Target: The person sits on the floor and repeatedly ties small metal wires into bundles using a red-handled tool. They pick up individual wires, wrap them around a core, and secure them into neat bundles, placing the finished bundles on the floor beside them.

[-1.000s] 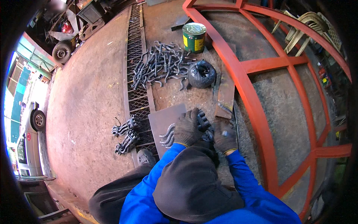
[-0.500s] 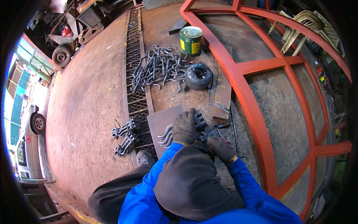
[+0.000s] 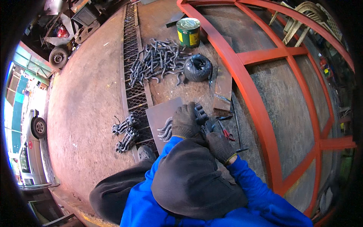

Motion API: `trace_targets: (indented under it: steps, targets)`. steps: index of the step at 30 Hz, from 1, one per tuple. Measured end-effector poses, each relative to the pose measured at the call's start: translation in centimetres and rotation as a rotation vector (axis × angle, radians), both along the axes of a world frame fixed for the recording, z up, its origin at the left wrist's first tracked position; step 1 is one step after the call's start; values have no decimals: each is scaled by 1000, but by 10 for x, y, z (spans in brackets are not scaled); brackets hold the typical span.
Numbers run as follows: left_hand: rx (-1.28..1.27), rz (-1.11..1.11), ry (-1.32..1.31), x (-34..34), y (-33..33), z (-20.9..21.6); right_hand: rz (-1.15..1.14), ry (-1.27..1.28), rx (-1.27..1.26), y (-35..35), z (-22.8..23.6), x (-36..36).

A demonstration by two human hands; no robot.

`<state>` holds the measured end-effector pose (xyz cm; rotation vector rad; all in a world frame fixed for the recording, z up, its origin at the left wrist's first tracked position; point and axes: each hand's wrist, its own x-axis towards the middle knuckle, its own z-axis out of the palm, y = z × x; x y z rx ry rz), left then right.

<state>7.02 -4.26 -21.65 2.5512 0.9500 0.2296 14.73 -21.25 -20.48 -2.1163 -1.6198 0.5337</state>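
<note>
My left hand [image 3: 185, 122], in a dark knit glove, is closed over a bundle of bent metal rods [image 3: 200, 114]. The rods' wavy ends [image 3: 165, 130] stick out to its left, over a flat metal plate [image 3: 162, 109]. My right hand [image 3: 220, 146], also gloved, is at the bundle's right side with its fingers curled in. What its fingertips pinch is too small to make out. Just right of it, red-handled pliers [image 3: 228, 135] lie on the floor. My raised knee [image 3: 185, 178] hides part of the space below both hands.
Tied rod bundles [image 3: 127, 132] lie left, beside a floor grating [image 3: 137, 99]. Ahead are a pile of loose bent rods [image 3: 157, 62], a black wrapped coil [image 3: 198, 68] and a green can [image 3: 188, 33]. A red metal frame [image 3: 247, 89] spans the right; a metal bar [image 3: 237, 123] lies nearer.
My right hand has shifted slightly left against the bundle, and the red-handled pliers now show apart from it on the floor. My left hand keeps its grip. The view has shifted slightly.
</note>
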Motion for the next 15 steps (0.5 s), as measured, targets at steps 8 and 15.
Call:
trace_targets:
  steps: [8,15]
  targets:
    - [-1,-13,-25,-9,5,1,-3,13,10,3,28,-14]
    - [-3,-47,-52,0,-8,-9,55,-62,82,-11,0,1]
